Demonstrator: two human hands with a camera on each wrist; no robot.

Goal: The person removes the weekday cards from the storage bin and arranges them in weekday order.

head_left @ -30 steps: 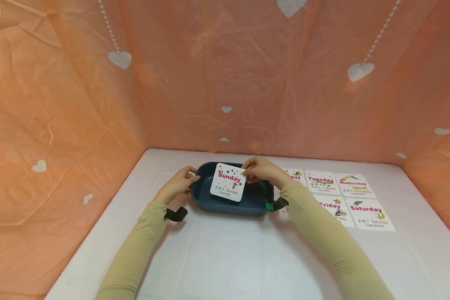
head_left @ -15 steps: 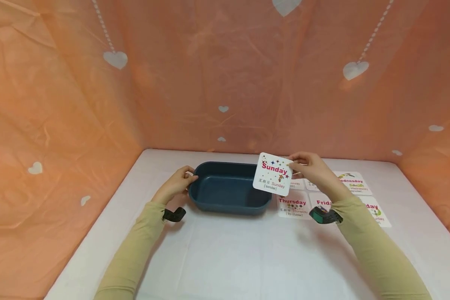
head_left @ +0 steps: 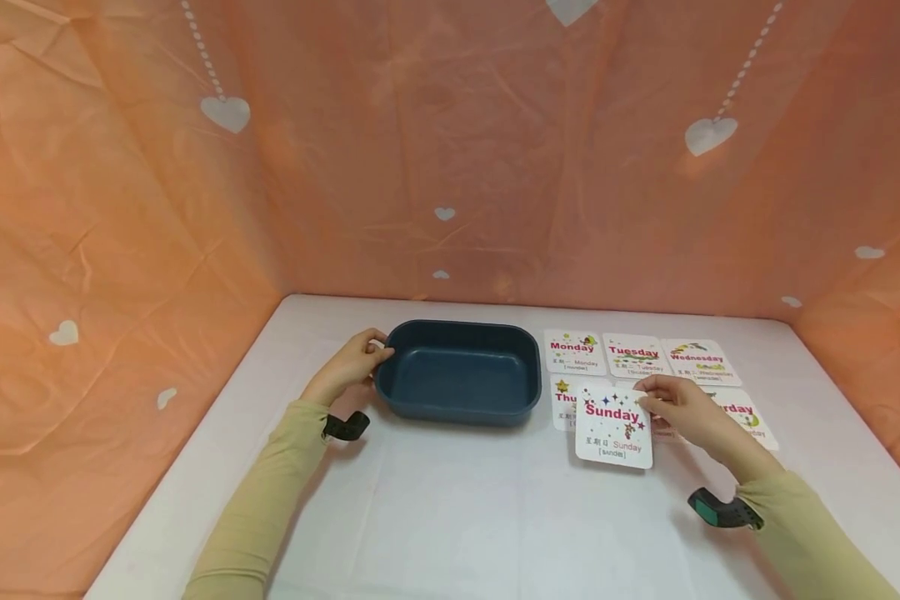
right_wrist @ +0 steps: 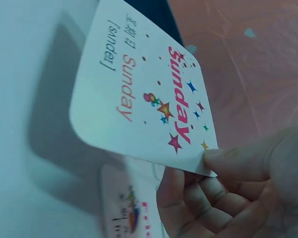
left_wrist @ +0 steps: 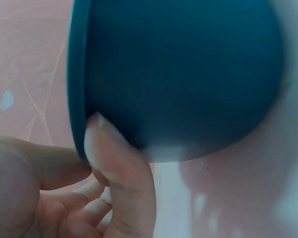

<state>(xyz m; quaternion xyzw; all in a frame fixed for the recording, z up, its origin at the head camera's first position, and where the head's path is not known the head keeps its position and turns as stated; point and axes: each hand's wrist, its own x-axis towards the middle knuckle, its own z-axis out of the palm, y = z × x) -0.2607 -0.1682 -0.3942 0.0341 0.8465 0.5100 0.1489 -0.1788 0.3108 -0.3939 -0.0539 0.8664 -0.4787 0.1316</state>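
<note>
Between thumb and fingers my right hand (head_left: 686,412) pinches the white Sunday card (head_left: 613,429) by its upper right corner. The card hangs just above the table, in front of the laid-out cards, partly covering the Thursday card (head_left: 562,408) and hiding most of the one beside it. In the right wrist view a shadow lies under the tilted Sunday card (right_wrist: 139,89). My left hand (head_left: 351,365) grips the left end of a dark blue oval bin (head_left: 457,414). Thumb and forefinger pinch the bin's rim (left_wrist: 77,74) in the left wrist view. Nothing lies inside the bin.
To the bin's right, the Monday card (head_left: 576,353), Tuesday card (head_left: 636,357) and Wednesday card (head_left: 701,362) form a back row. The Saturday card (head_left: 746,421) ends the front row. An orange curtain (head_left: 450,150) with white hearts rises behind the white table (head_left: 450,517).
The Sunday card, pinched in my right hand, has moved from over the bin to the right and down, to in front of the card rows. My left hand has stayed on the bin.
</note>
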